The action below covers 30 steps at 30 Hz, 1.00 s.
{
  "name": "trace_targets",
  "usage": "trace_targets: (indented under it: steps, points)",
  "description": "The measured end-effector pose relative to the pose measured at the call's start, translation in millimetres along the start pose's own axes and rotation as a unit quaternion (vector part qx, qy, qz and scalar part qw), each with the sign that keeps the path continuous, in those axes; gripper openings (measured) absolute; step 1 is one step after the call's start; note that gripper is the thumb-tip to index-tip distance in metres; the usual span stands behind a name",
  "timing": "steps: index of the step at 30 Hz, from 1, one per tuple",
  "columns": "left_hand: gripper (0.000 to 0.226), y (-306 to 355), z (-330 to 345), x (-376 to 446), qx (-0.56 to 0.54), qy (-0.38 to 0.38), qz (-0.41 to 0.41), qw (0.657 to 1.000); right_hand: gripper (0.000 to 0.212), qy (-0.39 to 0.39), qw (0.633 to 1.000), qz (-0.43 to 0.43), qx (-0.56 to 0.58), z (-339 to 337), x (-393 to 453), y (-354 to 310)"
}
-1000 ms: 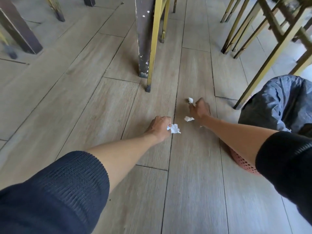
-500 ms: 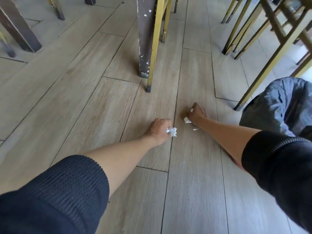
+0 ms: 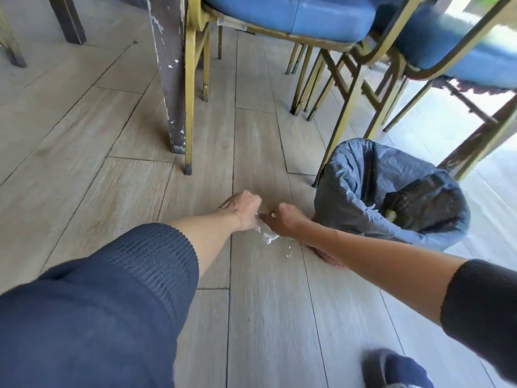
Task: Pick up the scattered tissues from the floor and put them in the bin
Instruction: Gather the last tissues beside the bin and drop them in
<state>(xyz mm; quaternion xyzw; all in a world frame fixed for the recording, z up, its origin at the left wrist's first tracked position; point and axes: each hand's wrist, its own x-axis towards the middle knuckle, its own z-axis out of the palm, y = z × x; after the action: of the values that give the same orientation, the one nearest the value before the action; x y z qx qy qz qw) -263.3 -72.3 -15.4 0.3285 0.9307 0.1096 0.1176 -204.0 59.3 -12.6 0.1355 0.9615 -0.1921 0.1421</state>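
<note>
My left hand (image 3: 242,210) and my right hand (image 3: 282,219) meet knuckle to knuckle above the wooden floor, both with curled fingers. Crumpled white tissue (image 3: 268,235) shows below and between them, blurred; each hand seems to grip some of it. The bin (image 3: 347,175), a pink basket lined with a grey-blue bag, stands just right of my right hand, its mouth open toward me. Something dark and a yellowish item lie inside it.
Gold-framed chairs with blue seats (image 3: 307,12) stand behind the bin and hands. A dark worn table leg (image 3: 170,79) rises at the back centre. A slippered foot (image 3: 397,371) is at the bottom right. Bare floor planks (image 3: 84,135) stretch to the left.
Both hands lifted off the floor with their tissues and came together. The view tilted up, so the bin and chair seats now show fully.
</note>
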Motion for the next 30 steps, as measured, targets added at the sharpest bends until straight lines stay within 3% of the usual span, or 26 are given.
trace_targets:
  steps: [6,14,22,26,30]
  points:
    - [0.006,34.8,-34.5,7.4,0.008,0.033,0.013,0.999,0.044,0.01,0.997,-0.031,-0.067,-60.5,-22.5,-5.9]
    - [0.012,61.2,-73.2,-3.7,0.009,0.062,0.017,0.998,0.041,0.014,0.993,-0.085,-0.081,-117.5,-57.3,-13.9]
    - [0.014,109.3,-113.7,-18.4,0.062,0.09,0.011,0.994,0.039,0.033,0.988,-0.132,-0.076,-161.4,-83.1,22.7]
    - [0.018,132.0,-133.0,-7.6,-0.028,0.2,-0.029,0.979,0.042,0.023,0.99,-0.136,-0.012,-196.2,-90.1,43.2]
    - [0.03,174.2,-145.9,11.0,-0.151,0.334,-0.069,0.928,0.04,0.046,0.976,-0.083,0.194,-244.7,-94.0,74.6]
